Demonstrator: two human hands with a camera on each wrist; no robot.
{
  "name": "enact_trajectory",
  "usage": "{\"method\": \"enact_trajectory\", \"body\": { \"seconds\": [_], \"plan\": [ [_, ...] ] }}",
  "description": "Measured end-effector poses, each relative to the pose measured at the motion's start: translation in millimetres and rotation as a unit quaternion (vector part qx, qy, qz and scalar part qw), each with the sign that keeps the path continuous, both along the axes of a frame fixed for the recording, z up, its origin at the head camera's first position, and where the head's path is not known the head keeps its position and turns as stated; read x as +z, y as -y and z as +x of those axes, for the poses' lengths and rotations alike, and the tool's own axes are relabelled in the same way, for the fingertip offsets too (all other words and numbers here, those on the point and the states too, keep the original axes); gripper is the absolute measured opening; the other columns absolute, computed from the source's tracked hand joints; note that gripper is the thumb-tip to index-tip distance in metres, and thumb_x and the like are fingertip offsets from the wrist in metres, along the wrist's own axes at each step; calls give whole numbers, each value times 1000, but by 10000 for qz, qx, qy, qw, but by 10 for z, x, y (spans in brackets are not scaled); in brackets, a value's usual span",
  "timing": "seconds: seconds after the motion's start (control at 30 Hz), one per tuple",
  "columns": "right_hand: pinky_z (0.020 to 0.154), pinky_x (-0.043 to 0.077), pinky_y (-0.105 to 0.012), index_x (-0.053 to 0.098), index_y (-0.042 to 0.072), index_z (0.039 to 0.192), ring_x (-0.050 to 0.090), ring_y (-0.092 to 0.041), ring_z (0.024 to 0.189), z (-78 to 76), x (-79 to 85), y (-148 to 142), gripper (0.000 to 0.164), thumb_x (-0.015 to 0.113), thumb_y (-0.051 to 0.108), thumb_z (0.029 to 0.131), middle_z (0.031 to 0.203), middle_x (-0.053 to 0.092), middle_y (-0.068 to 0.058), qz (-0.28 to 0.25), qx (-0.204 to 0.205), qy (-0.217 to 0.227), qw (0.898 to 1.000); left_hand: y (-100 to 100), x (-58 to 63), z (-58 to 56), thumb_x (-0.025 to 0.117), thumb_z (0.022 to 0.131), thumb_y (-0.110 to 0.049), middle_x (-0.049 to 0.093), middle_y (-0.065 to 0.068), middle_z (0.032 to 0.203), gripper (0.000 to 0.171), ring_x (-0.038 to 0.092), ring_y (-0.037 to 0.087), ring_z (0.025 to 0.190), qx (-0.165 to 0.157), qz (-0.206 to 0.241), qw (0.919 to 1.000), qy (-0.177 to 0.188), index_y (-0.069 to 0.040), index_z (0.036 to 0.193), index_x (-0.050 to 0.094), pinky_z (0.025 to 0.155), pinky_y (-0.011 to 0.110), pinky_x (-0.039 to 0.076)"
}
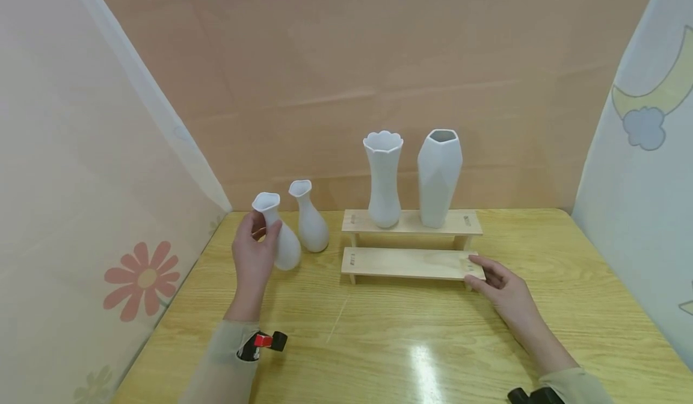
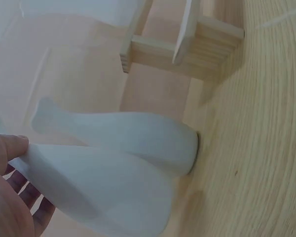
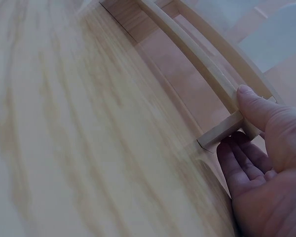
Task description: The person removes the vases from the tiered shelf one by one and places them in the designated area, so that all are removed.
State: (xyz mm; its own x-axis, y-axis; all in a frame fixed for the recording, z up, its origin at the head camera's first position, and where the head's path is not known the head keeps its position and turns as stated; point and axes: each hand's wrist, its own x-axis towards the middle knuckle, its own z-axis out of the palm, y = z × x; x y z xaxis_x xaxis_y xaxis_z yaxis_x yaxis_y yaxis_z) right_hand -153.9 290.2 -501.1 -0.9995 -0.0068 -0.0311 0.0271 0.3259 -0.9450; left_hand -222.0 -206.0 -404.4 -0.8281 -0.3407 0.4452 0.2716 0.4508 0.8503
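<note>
My left hand (image 1: 253, 257) pinches a white bud vase (image 1: 287, 250) by its narrow neck, thumb on the near side and fingers behind. The left wrist view shows its rounded body (image 2: 103, 187) overlapping a second white bud vase (image 1: 313, 225), which stands just behind on the table. At the right, my right hand (image 1: 506, 293) grips the end of the lower step of a two-step wooden stand (image 1: 406, 263). In the right wrist view the thumb (image 3: 254, 106) lies over the board's edge, with the other fingers curled underneath beside the leg.
On the upper step stand a tall white vase with a scalloped rim (image 1: 384, 178) and a faceted white vase (image 1: 440, 178). The wooden table (image 1: 379, 344) meets a brown backdrop (image 1: 325, 91), with pale patterned curtains on both sides.
</note>
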Motion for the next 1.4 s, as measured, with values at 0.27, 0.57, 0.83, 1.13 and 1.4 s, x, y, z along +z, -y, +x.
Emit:
{"method": "enact_trajectory", "body": {
  "seconds": [0.27, 0.57, 0.83, 1.13, 1.4],
  "plan": [
    [103, 41, -6, 48, 13, 167, 28, -43, 162, 3, -2, -1, 75, 75, 46, 106, 178, 31, -15, -3, -25, -9, 10000, 71, -125, -232, 79, 104, -10, 71, 21, 125, 36, 68, 37, 120, 149, -53, 9999, 33, 1, 136, 67, 108, 52, 55],
    [101, 42, -5, 51, 10, 165, 32, -44, 160, 3, -3, 16, 74, 76, 44, 105, 176, 33, -17, -25, -77, -105, 9999, 109, -229, -441, 78, 105, -11, 70, 23, 128, 37, 66, 38, 123, 288, -37, 9996, 43, 3, 137, 66, 110, 53, 55],
    [101, 42, -6, 50, 10, 166, 31, -44, 160, 12, 1, 29, 73, 77, 43, 106, 177, 32, -18, -33, -88, -53, 9999, 106, -289, -570, 77, 105, -10, 69, 23, 129, 37, 66, 39, 125, 244, 19, 9997, -52, 3, 138, 65, 111, 54, 54],
    [101, 42, -6, 51, 10, 165, 32, -43, 160, 7, -5, 35, 73, 77, 43, 105, 176, 33, -18, -14, -126, -71, 9999, 108, -304, -688, 76, 105, -9, 70, 24, 129, 36, 66, 40, 124, 297, 97, 9995, -61, 3, 138, 66, 111, 55, 54],
    [100, 42, -4, 52, 11, 165, 32, -44, 160, 12, 5, 41, 73, 77, 43, 105, 176, 33, -18, -16, -138, -74, 9999, 108, -294, -752, 75, 107, -10, 69, 24, 130, 37, 66, 41, 125, 278, 20, 9996, 29, 2, 140, 65, 110, 55, 55]
  ]
}}
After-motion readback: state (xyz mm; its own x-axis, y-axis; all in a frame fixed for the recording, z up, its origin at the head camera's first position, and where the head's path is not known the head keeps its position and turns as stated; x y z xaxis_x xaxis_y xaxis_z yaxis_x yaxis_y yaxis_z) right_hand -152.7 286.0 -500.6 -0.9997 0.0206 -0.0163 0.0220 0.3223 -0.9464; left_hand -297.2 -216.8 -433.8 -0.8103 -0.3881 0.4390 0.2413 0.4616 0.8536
